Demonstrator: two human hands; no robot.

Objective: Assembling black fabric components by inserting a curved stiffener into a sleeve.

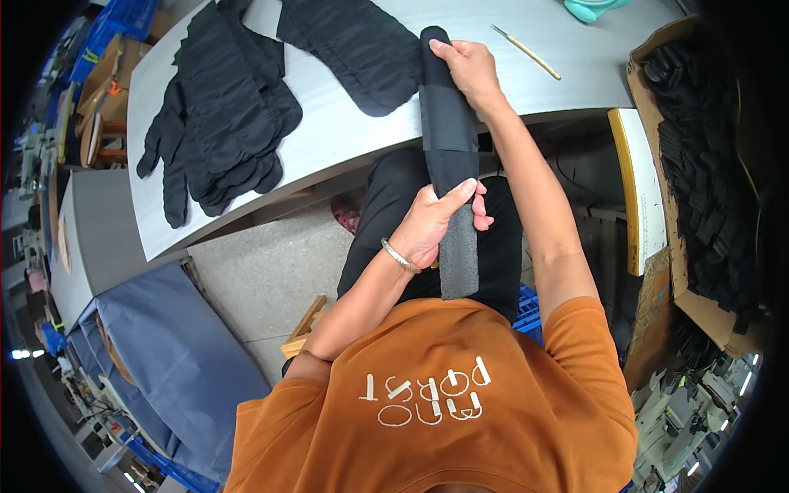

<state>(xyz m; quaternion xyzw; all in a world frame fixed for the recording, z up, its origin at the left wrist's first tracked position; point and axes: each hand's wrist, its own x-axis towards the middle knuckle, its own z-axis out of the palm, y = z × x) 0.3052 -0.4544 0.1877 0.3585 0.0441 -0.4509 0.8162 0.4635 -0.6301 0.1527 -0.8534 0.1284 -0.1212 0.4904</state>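
Observation:
A long black fabric strip [450, 123] with a grey foam end [459, 263] stretches from the grey table down over my lap. My right hand [468, 70] grips its far end on the table top. My left hand [431, 223], a silver bracelet on its wrist, pinches the strip near the middle, just above the grey foam part. The strip is held taut and nearly straight between both hands.
Piles of black ruched fabric pieces [222, 115] lie on the grey table [329, 140], with another piece [353, 45] beside the strip. A thin yellow-handled tool [526, 51] and a teal object [592, 8] lie further back. A cardboard box [699, 164] of black strips stands to the right.

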